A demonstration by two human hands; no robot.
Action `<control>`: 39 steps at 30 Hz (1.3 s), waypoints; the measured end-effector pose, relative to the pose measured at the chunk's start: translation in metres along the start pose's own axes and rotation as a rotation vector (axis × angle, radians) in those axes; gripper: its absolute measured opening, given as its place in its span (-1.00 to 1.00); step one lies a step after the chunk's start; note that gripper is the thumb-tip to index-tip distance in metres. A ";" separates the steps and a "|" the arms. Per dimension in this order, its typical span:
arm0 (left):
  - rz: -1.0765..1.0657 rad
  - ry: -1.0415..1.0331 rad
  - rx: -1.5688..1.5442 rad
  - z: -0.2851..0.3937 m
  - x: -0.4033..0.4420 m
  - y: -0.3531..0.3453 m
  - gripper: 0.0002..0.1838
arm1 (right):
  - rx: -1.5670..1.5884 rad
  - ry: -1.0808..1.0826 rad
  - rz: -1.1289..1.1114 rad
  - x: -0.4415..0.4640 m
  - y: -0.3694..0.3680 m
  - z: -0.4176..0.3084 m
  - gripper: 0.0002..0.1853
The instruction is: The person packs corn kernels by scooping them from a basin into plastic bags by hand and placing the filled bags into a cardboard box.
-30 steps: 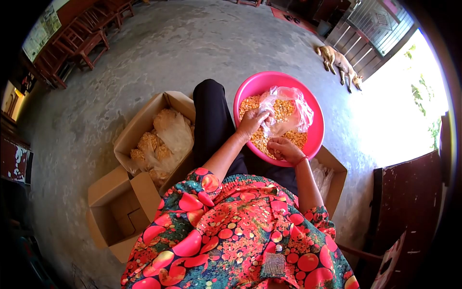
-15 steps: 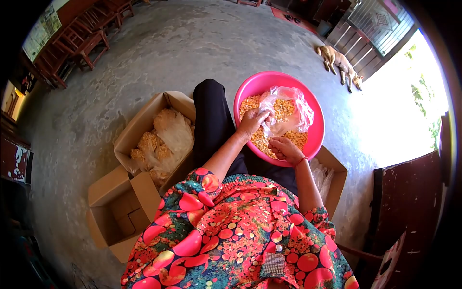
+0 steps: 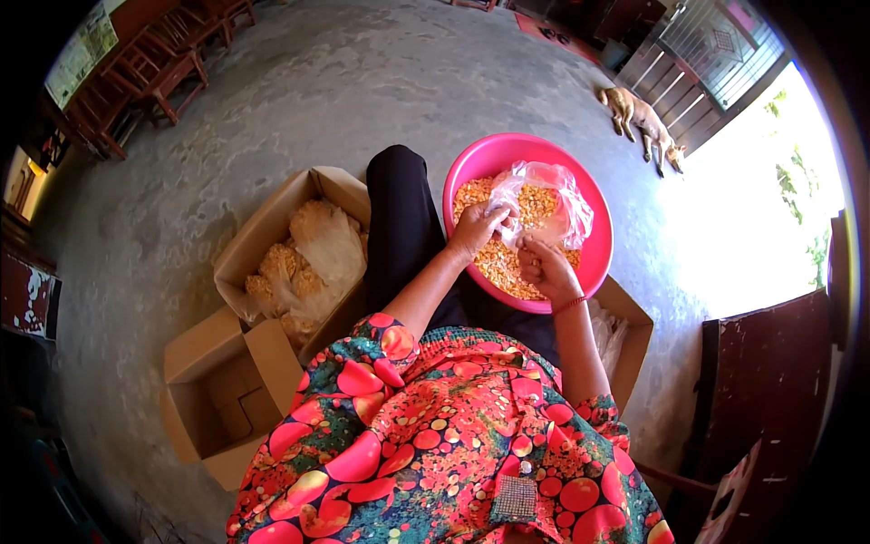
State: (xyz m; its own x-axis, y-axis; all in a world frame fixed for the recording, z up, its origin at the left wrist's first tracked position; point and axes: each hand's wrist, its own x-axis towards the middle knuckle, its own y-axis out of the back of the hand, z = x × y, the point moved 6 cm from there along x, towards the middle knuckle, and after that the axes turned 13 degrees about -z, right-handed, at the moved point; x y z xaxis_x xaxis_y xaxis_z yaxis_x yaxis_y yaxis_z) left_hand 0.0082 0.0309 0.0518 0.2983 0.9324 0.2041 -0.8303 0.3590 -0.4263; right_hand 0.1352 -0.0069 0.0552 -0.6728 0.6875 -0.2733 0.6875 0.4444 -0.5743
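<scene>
A pink basin (image 3: pixel 595 213) holds loose yellow-orange corn kernels (image 3: pixel 507 272), apparently resting on my lap. Inside it, on top of the kernels, lies a clear plastic bag (image 3: pixel 569 204) with its mouth towards me. My left hand (image 3: pixel 480 229) pinches the near left edge of this bag. Just to the right, my right hand (image 3: pixel 546 270) is closed with its fingers curled, close to the bag's near edge and above the kernels. What its fingers hold, if anything, is hidden.
A cardboard box (image 3: pixel 258 213) with filled plastic bags (image 3: pixel 322 240) stands left of my leg, beside an open cardboard box (image 3: pixel 204 349). Another box (image 3: pixel 634 331) with plastic bags sits at my right. A dog (image 3: pixel 642 122) lies near the doorway; wooden chairs (image 3: pixel 159 77) line the far left.
My right hand has risen from the kernels towards the near edge of the plastic bag. My left hand keeps its pinch on the bag, almost unmoved.
</scene>
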 end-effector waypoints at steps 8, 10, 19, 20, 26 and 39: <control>0.000 -0.023 0.035 0.001 0.000 0.000 -0.82 | -0.018 0.265 0.332 0.020 0.036 -0.052 -0.80; -0.006 0.000 0.061 0.002 -0.001 -0.001 -0.79 | -0.908 0.637 0.273 0.021 0.016 -0.083 -0.77; -0.005 0.008 0.057 0.002 -0.001 -0.001 -0.78 | -0.465 0.141 0.106 0.007 0.007 -0.056 -0.74; -0.006 0.006 0.058 0.001 0.000 0.000 -0.78 | -0.603 -0.027 0.001 0.004 0.004 -0.045 -0.73; -0.014 0.000 0.057 -0.002 0.001 0.000 -0.79 | -1.218 -0.245 0.158 -0.004 0.021 -0.008 -0.72; -0.018 0.024 0.054 0.001 -0.001 -0.003 -0.81 | -1.581 -0.175 0.036 0.018 0.012 0.029 -0.67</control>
State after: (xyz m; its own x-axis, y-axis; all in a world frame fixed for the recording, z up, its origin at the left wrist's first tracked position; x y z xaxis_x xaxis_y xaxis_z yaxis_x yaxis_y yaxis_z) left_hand 0.0103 0.0289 0.0541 0.3240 0.9269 0.1894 -0.8486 0.3732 -0.3748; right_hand 0.1236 -0.0059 0.0211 -0.5960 0.6883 -0.4136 0.2075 0.6296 0.7487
